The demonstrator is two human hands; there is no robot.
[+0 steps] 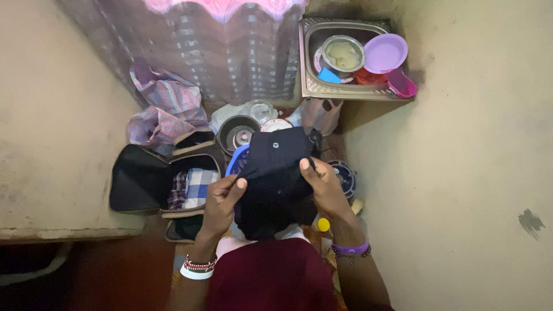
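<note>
Both my hands hold up a dark navy garment (pixel 276 167) with a small round button near its top, in front of my body. My left hand (pixel 222 198) pinches its left edge with thumb and fingers. My right hand (pixel 325 184) grips the right edge, thumb over the cloth. The lower part of the garment hangs down onto my lap. Beaded bracelets sit on my left wrist, a purple band on my right.
An open black suitcase (pixel 141 181) with checked cloth inside lies on the floor to the left. A pot (pixel 236 133), a blue basin rim (pixel 235 161) and bags stand beyond. A steel sink (pixel 314 86) with dishes and purple plates is at the upper right, walls close on both sides.
</note>
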